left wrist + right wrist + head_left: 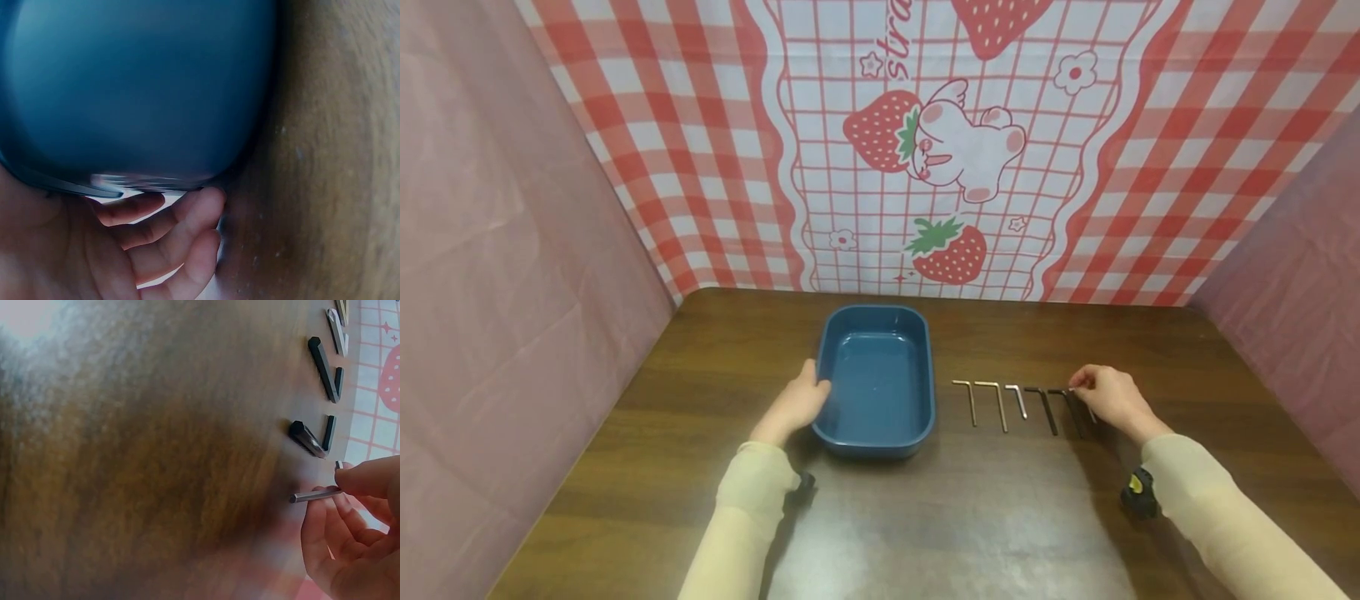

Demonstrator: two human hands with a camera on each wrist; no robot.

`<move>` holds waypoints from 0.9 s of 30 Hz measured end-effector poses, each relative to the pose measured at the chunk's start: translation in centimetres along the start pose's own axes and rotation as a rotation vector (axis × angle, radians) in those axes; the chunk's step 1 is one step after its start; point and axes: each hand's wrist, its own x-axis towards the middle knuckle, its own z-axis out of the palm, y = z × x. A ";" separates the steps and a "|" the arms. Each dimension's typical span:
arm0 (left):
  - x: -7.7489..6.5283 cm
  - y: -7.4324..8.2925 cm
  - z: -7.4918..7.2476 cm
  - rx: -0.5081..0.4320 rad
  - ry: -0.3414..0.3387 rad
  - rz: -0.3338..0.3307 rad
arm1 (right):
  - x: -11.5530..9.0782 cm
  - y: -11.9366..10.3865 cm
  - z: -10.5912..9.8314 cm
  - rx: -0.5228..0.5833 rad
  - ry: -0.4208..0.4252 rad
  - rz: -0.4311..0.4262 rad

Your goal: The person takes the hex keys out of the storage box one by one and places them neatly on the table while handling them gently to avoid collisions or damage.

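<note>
My left hand [792, 406] grips the left wall of an oblong blue dish [874, 437]. Its thumb lies at the rim, and in the left wrist view its bent fingers [169, 240] are against the outer wall. At the right, my right hand [1108, 398] pinches a silver-grey hex key [315, 495] between thumb and fingers, at the right end of a row of hex keys. Nearest to that hand lies a black hex key [307, 439], with another black one [325, 369] beside it.
Further left in the row lie a short silver hex key [1019, 402] and two brass-coloured ones, one [1002, 408] longer than the other [972, 404]. All rest on the brown wooden table [970, 517]. A red-and-white strawberry cloth [715, 150] hangs behind the table, with pink cloth at both sides.
</note>
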 end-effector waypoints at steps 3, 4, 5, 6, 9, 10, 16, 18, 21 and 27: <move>0.0 -0.1 0.0 0.001 0.002 0.004 | 0.0 0.0 -0.1 -0.013 -0.025 -0.004; 0.0 -0.1 0.0 0.000 0.003 0.005 | 0.0 0.1 0.0 -0.016 -0.025 -0.007; 0.1 -0.1 0.0 0.001 0.004 0.006 | 0.0 0.1 0.0 -0.018 -0.023 -0.009; 0.1 -0.1 0.0 0.001 0.006 0.008 | 0.1 0.2 0.0 -0.018 -0.020 -0.011; 0.1 0.0 0.0 -0.001 0.010 0.011 | 0.1 0.4 0.0 -0.021 -0.021 -0.006; 0.0 0.0 0.0 -0.001 0.010 0.011 | 0.1 0.4 0.1 -0.021 -0.025 -0.002; -0.1 0.1 0.0 0.002 0.009 0.008 | 0.1 0.6 0.2 -0.016 -0.046 0.021; -0.1 0.1 0.0 0.005 0.010 0.010 | 0.1 0.6 0.2 -0.010 -0.047 0.025; -0.1 0.1 0.0 0.005 0.011 0.008 | 0.1 0.6 0.3 -0.005 -0.043 0.023; -0.1 0.0 0.0 0.008 0.008 0.008 | 0.1 0.7 0.3 -0.014 -0.025 0.030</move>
